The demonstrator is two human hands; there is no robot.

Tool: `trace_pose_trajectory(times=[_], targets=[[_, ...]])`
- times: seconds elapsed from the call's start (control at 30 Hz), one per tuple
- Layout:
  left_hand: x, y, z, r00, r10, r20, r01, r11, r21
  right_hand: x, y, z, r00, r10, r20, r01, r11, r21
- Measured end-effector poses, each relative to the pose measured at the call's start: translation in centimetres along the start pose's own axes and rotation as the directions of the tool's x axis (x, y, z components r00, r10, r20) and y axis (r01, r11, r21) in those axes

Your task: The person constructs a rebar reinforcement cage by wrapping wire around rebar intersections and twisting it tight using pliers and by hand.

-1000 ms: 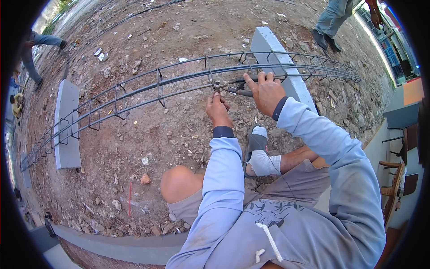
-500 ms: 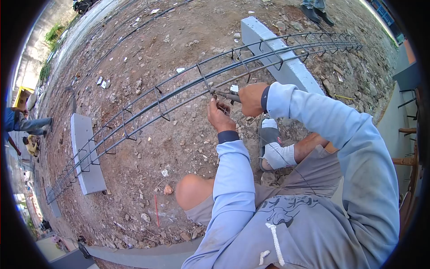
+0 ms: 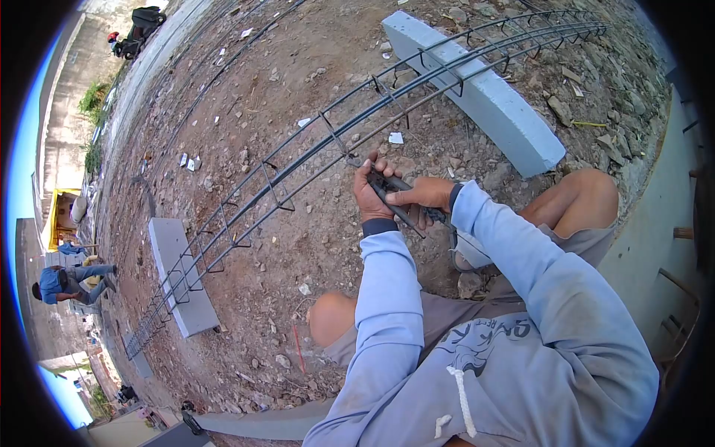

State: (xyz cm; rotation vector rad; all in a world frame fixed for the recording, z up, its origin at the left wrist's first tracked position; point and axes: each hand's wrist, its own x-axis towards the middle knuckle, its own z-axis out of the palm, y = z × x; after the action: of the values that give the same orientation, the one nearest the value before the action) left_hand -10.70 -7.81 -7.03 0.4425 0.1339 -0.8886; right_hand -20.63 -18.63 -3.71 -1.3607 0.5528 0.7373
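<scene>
Together, left hand (image 3: 369,195) and right hand (image 3: 426,194) wrap fingers (image 3: 364,175) around pliers (image 3: 403,214) near the rebar cage (image 3: 279,177).

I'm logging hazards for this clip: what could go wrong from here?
The bare left hand and right hand are close together on the dark hand tool, so a pinch is possible. The rebar cage appears to rest across pale blocks; a knock could shift it.

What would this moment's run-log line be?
left hand: holding dark tool | right hand: holding same tool | rebar cage: across grey blocks
</scene>
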Motion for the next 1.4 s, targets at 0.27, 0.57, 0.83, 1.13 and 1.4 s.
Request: trace_pose_trajectory(times=[0.27,0.57,0.83,1.13,1.4], targets=[[1.3,-1.0,1.2,0.953,0.125,-0.275,-0.044,0.958,0.283,-4.0,1.7,4.4,0.765,-0.352,-0.538,-0.068,0.788,-0.612],[1.1,-0.1,0.6,0.836,0.316,-0.449,0.138,0.67,0.729,0.5,4.6,5.0,0.885,-0.27,-0.379,0.257,0.963,-0.087],[-1.2,-0.5,-0.3,0.985,-0.029,-0.169,0.077,0.955,0.287,0.1,5.7,2.0,0.92,-0.323,0.221,0.079,0.706,0.704],[0.8,-2.1,0.5,0.957,0.108,-0.27,-0.05,0.976,0.211,-4.0,2.3,3.9,0.659,-0.525,-0.539,0.003,0.718,-0.696],[1.8,-2.8,1.0,0.826,0.257,-0.501,0.028,0.87,0.492,0.1,3.4,5.2,0.614,-0.449,-0.649,-0.064,0.792,-0.607]])
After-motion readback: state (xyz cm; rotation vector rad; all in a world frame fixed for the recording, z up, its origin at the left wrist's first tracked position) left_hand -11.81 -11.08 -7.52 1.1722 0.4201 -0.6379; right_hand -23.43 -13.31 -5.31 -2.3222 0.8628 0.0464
